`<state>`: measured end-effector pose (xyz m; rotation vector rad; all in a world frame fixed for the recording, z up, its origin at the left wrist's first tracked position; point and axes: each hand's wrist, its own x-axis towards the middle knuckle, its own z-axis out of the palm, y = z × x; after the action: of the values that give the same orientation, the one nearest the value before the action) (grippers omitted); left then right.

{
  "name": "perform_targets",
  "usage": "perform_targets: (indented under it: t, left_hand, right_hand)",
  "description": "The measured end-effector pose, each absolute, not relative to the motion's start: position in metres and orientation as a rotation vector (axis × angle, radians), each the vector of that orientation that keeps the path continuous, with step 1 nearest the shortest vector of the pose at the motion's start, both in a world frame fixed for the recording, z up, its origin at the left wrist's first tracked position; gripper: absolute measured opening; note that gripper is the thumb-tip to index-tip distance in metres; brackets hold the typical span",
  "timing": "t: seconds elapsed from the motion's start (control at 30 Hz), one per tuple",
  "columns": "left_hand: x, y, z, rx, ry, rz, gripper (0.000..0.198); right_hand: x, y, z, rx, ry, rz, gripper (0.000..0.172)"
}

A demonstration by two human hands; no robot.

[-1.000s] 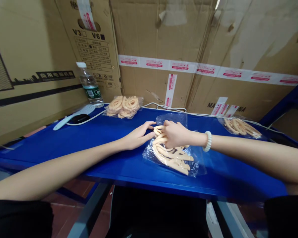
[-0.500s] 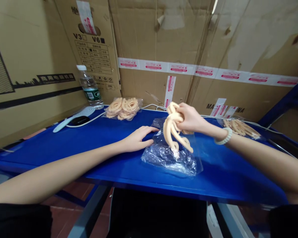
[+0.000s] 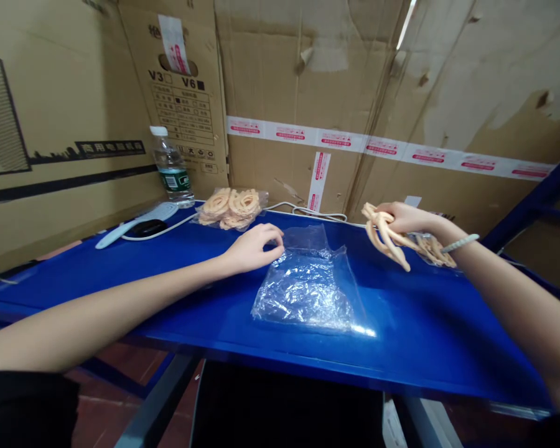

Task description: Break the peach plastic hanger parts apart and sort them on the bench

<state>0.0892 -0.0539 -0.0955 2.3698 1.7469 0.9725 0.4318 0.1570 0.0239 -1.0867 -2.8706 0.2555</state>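
My right hand [image 3: 408, 219] is closed round a bundle of beige looped strands [image 3: 386, 236], raised above the right part of the blue table. Loose strand ends hang from it; their material is unclear. My left hand [image 3: 254, 247] is at the upper left edge of a clear plastic bag [image 3: 303, 289]. Its thumb and index finger curl together at that edge, and the other fingers are folded. The bag lies flat and wrinkled on the table. Behind my right hand, more beige strands [image 3: 432, 249] lie at the right, partly hidden by it.
A clear packet of coiled beige strands [image 3: 233, 208] lies at the back of the blue table [image 3: 214, 323]. To its left are a water bottle [image 3: 172, 171], a pale blue hairbrush [image 3: 137, 225] and a black object [image 3: 148, 228]. A white cable [image 3: 308, 213] runs along cardboard walls [image 3: 280, 68].
My right hand has moved right with the beige bundle, away from over the bag. The bag now shows fully, lying flatter. My left hand's fingers have curled in at its edge.
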Motion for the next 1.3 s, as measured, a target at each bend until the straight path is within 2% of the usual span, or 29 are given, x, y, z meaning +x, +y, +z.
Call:
perform_targets:
  t: [0.07,0.13,0.2,0.33,0.43,0.57,0.67,0.77,0.87,0.93,1.0,1.03,1.07,1.13,1.23,1.3]
  left_hand:
    - [0.086,-0.033,-0.09,2.316,1.852,0.957,0.038]
    - [0.083,-0.01,-0.087,2.236,1.94,0.852,0.067]
    - [0.082,0.01,-0.086,2.166,1.896,0.741,0.079]
    - [0.081,0.025,-0.09,2.134,1.825,0.758,0.072]
    - [0.082,0.013,-0.091,2.105,1.828,0.896,0.068]
    - [0.087,-0.027,-0.085,2.256,1.607,1.378,0.043]
    - [0.09,-0.064,-0.077,2.524,1.394,1.328,0.022]
    - [0.092,-0.093,-0.069,2.579,1.232,1.148,0.018]
    - [0.1,-0.113,-0.061,2.563,1.226,0.981,0.035]
    - [0.113,-0.123,-0.06,2.502,1.322,0.936,0.057]
    - [0.13,-0.133,-0.062,2.484,1.379,0.852,0.088]
    - [0.139,-0.136,-0.065,2.493,1.395,0.803,0.099]
    - [0.147,-0.139,-0.069,2.499,1.402,0.77,0.101]
    - [0.159,-0.142,-0.078,2.545,1.343,0.707,0.089]
    - [0.165,-0.143,-0.09,2.613,1.204,0.663,0.055]
    - [0.162,-0.143,-0.095,2.613,1.164,0.671,0.042]
  right_hand:
    - [0.419,0.161,0.012,-1.129,-2.987,0.156,0.022]
    - [0.403,0.166,0.0,-1.157,-3.088,0.063,0.021]
    - [0.39,0.171,-0.009,-1.139,-3.165,0.064,0.032]
    - [0.385,0.18,-0.016,-1.105,-3.179,0.162,0.061]
    - [0.396,0.182,-0.016,-1.032,-3.119,0.219,0.069]
    - [0.418,0.174,-0.015,-0.828,-3.007,0.187,0.064]
    - [0.433,0.157,-0.015,-0.688,-2.902,0.132,0.058]
    - [0.443,0.134,-0.016,-0.623,-2.861,0.13,0.05]
    - [0.447,0.117,-0.018,-0.59,-2.853,0.116,0.046]
    - [0.447,0.111,-0.021,-0.566,-2.832,0.095,0.043]
    - [0.445,0.106,-0.025,-0.549,-2.798,0.073,0.039]
    - [0.444,0.104,-0.027,-0.539,-2.786,0.066,0.038]
    - [0.443,0.102,-0.029,-0.529,-2.782,0.065,0.036]
    - [0.441,0.098,-0.032,-0.503,-2.794,0.073,0.034]
    - [0.442,0.094,-0.036,-0.479,-2.81,0.041,0.032]
    - [0.444,0.094,-0.037,-0.48,-2.809,-0.018,0.034]
